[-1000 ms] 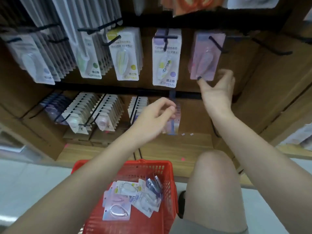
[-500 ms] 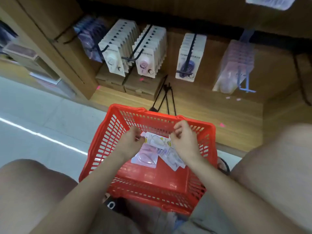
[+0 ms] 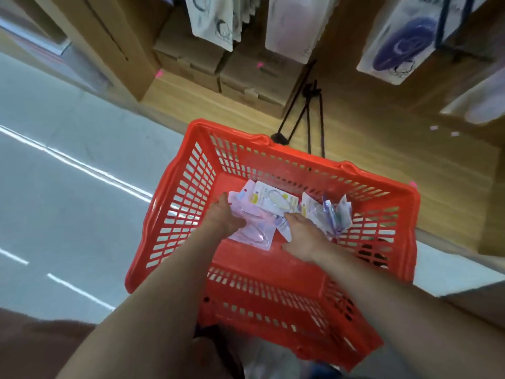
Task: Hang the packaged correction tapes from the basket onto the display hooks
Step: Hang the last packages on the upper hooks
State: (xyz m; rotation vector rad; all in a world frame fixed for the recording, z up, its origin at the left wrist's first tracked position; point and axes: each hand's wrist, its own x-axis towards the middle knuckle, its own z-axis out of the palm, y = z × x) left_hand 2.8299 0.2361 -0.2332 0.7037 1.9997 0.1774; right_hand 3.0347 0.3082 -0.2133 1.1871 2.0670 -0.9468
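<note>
head | both hands' fingers (image 3: 289,217) grasping correction tape packs (image 3: 254,225) inside basket (image 3: 273,302)

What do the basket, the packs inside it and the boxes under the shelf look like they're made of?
Basket: glossy red moulded plastic, judging by its slotted walls and sheen.
Packs: printed card backing under a clear plastic blister, going by the glints; blur leaves this uncertain.
Boxes: plain brown corrugated cardboard, matt, with folded flaps and seams.
</note>
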